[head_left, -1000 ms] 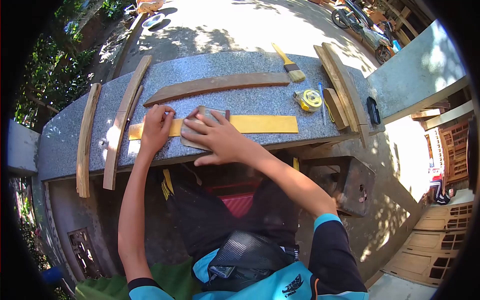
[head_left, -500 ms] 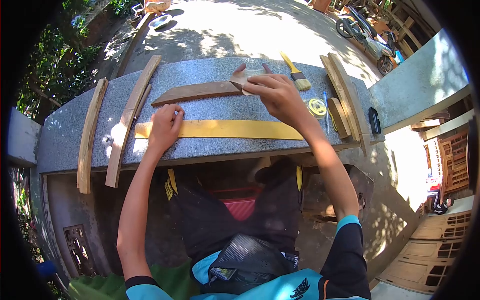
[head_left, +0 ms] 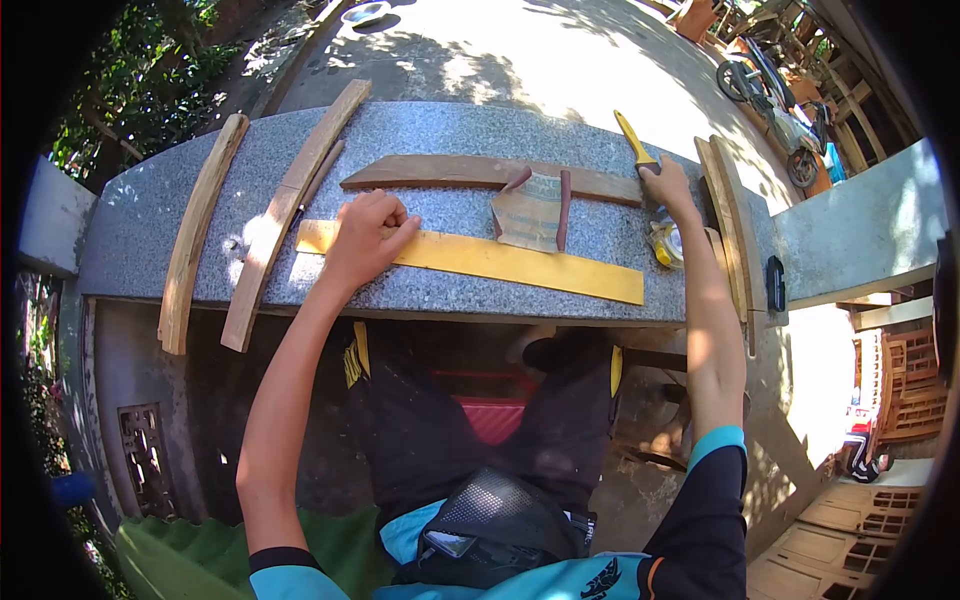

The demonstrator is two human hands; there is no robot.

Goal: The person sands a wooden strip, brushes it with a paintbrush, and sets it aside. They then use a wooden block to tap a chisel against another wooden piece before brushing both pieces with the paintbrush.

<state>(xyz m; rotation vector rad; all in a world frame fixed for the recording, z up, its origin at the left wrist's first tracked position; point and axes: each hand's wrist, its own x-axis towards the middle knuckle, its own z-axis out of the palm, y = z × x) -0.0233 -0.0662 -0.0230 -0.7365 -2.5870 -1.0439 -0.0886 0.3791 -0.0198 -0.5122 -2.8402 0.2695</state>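
My left hand [head_left: 370, 235] rests with curled fingers on the left part of a flat yellow strip [head_left: 530, 268]; whether it pinches anything is hidden. At the right, my right hand [head_left: 668, 185] is at the bristle end of a yellow-handled brush [head_left: 632, 138], its fingers closed around that part. A curled sheet of sandpaper [head_left: 532, 212] lies between the hands, over the strip's upper edge and against a long brown wooden piece [head_left: 440, 171]. Beside my right forearm is a yellow tape roll [head_left: 666, 243], partly covered.
Two long wooden pieces [head_left: 200, 235] [head_left: 290, 205] lie at the left of the stone table [head_left: 420, 125]. More wooden strips [head_left: 727, 225] and a black object [head_left: 775, 283] are at the right. A motorcycle [head_left: 780, 110] stands beyond.
My right hand has let go of the sandpaper and moved right to the brush. The sandpaper now lies on the table. The yellow strip's right end has tilted toward me.
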